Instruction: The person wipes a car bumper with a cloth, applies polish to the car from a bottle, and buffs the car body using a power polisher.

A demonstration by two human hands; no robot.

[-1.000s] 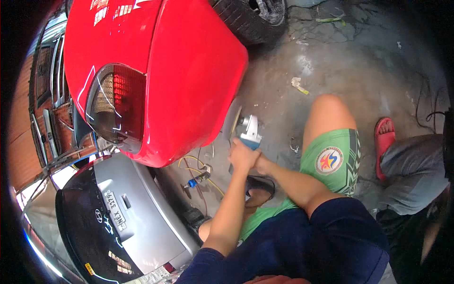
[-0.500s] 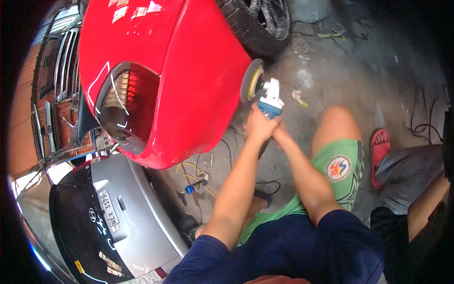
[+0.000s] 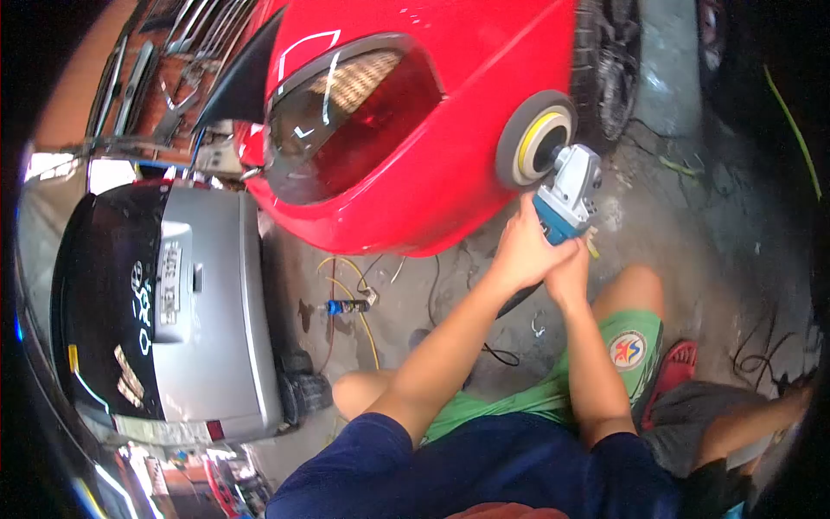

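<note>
Both my hands are wrapped round a blue and silver power polisher (image 3: 566, 201). My left hand (image 3: 525, 248) grips the body just behind the silver head. Close beside it, my right hand (image 3: 568, 270) holds the body lower down. The round pad (image 3: 537, 138), grey with a yellow ring, is up against the lower side of the red car (image 3: 471, 130), between the dark tail light (image 3: 354, 117) and the wheel (image 3: 609, 69). Whether the pad's face touches the paint is hidden.
A silver car (image 3: 212, 303) stands at the left. On the floor lie a blue-capped bottle (image 3: 347, 306), a yellow cord (image 3: 367, 333) and dark cables (image 3: 761, 350). Another person's red slipper (image 3: 673, 372) and bent leg (image 3: 705, 424) are at the lower right.
My hands have carried the polisher up and to the right along the red car, and its pad has come into full view. The camera view has turned, shifting both cars.
</note>
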